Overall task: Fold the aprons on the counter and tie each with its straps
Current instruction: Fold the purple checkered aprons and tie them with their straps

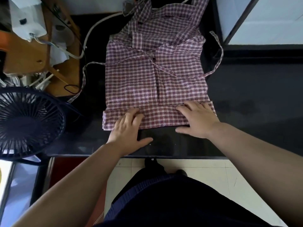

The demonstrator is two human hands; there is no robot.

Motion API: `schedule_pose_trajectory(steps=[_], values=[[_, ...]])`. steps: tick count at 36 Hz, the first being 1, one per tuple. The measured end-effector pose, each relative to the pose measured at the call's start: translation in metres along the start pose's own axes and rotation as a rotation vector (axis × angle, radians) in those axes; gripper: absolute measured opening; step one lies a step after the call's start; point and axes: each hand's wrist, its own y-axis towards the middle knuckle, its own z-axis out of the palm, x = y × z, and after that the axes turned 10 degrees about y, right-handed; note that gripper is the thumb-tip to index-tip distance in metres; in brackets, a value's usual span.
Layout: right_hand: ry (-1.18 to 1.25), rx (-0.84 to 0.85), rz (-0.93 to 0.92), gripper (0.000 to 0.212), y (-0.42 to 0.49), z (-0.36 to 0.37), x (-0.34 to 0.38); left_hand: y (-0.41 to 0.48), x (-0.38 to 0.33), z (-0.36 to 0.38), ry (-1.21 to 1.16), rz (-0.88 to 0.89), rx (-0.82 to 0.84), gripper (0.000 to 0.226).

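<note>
A purple and red checked apron lies spread on the black counter, its two sides folded in to meet along the middle. Its near hem is turned up in a narrow band. My left hand rests flat on the left part of that band, fingers straight. My right hand presses flat on the right part. One waist strap loops off the apron's right side, and the other strap trails off the left. The neck strap lies at the far end.
A dark blue fan stands at the counter's left edge. Behind it is a wooden board with cables and a white device. A white box sits at the far right. The counter's front edge runs just below my wrists.
</note>
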Motion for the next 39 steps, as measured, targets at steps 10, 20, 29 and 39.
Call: schedule_pose_trajectory(steps=[10, 20, 29, 39], values=[[0.198, 0.047, 0.009, 0.027, 0.004, -0.034, -0.004, 0.028, 0.026, -0.043, -0.022, -0.032, 0.083, 0.053], [0.196, 0.076, 0.036, 0.064, 0.003, -0.053, -0.004, 0.057, 0.039, -0.061, -0.379, -0.082, 0.368, 0.038], [-0.118, -0.06, 0.089, 0.058, 0.016, -0.016, 0.0, 0.045, -0.021, -0.03, 0.177, 0.084, 0.005, 0.057], [0.034, 0.079, 0.056, 0.096, 0.006, 0.007, -0.011, 0.04, 0.016, -0.009, 0.283, 0.01, 0.134, 0.097]])
